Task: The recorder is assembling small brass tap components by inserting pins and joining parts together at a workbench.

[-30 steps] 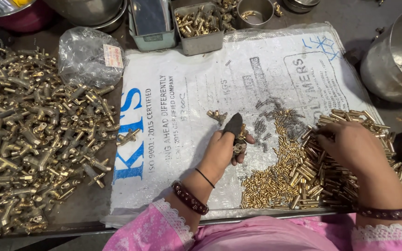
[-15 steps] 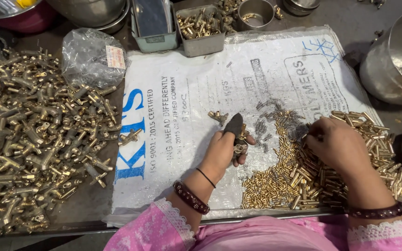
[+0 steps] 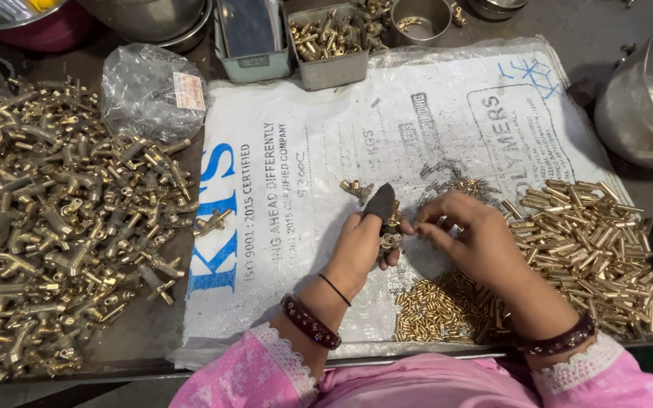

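Here, the left hand (image 3: 360, 245) grips one brass fitting (image 3: 391, 227). The right hand (image 3: 471, 238) pinches its top. Two loose fittings (image 3: 357, 187) lie nearby.

My workbench (image 3: 606, 45) is a dark, worn surface. A white printed sack (image 3: 304, 181) lies flat across its middle. To my left a big heap of brass tee fittings (image 3: 54, 234) rests straight on it, beside a crumpled clear bag (image 3: 149, 91) — along the far edge, two small trays (image 3: 330, 45) and steel pots (image 3: 644, 98).
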